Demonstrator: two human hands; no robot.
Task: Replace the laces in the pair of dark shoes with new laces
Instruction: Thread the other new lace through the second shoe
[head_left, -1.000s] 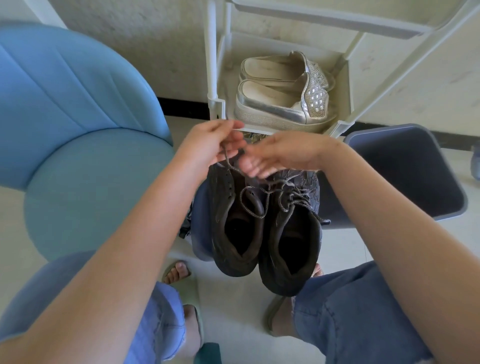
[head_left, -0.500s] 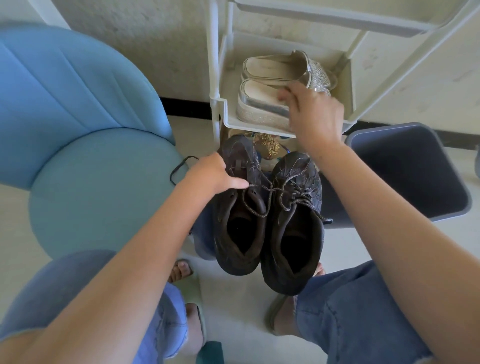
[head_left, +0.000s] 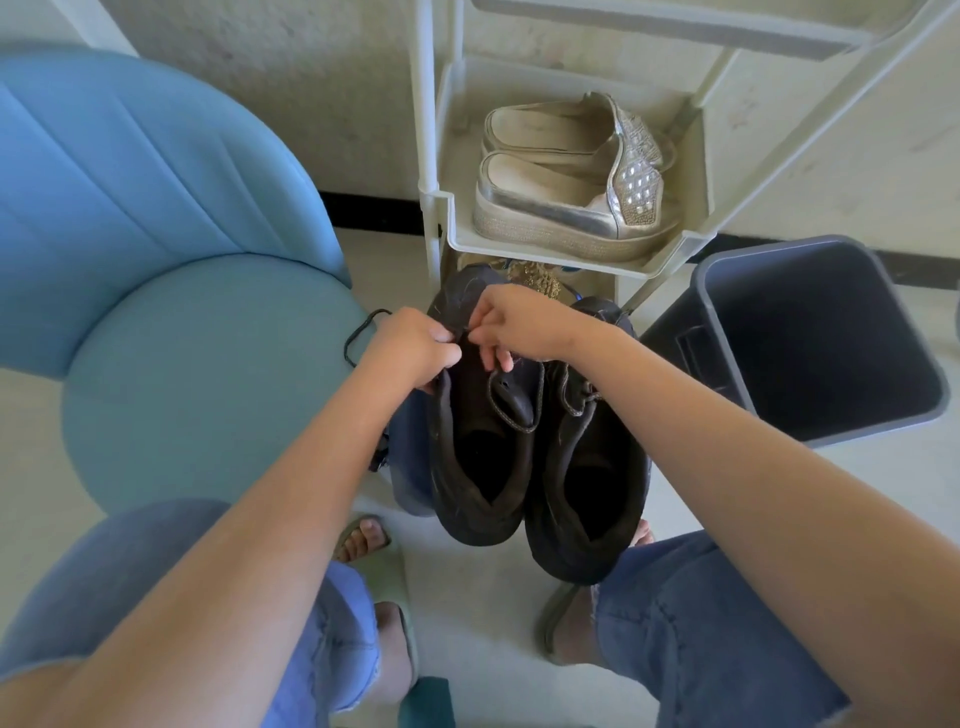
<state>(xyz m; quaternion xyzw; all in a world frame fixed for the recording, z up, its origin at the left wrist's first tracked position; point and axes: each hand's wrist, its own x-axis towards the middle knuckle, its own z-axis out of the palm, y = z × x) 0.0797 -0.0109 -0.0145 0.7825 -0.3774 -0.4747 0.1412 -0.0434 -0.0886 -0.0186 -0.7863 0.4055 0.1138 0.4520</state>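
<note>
shoes: the pair sits side by side and touching, toes pointing away, between the person's knees. They're propped on something blue (head_left: 409, 467) that I can't make out.
left hand: the left hand (head_left: 415, 348) has its fingers curled round the eyelet edge of the chair-side shoe (head_left: 470, 499), steadying it.
right hand: the right hand (head_left: 519, 327) is right up against the left one. It looks to be pinching the old lace (head_left: 514, 410) near the toe-end eyelets, but the pinch itself is hidden.
lace status: on the chair-side shoe a slack loop lies over the tongue, so I'd guess it's half unthreaded. The bin-side shoe (head_left: 592, 519) has its lace in and knotted.
loose lace: a dark loose lace (head_left: 358, 338) lies on the blue chair (head_left: 208, 374) seat beside the left hand. New or old, no idea.
handling: the lace is thin, limp and weighs nothing, so I'd grab it close to an eyelet and pull straight. The shoes look soft-sided and tippy, so hold them by the eyelet flap or collar.
around: a shoe rack (head_left: 452, 218) holding silver slip-ons (head_left: 571, 208) is behind, with a grey bin (head_left: 727, 353) off to the right.
</note>
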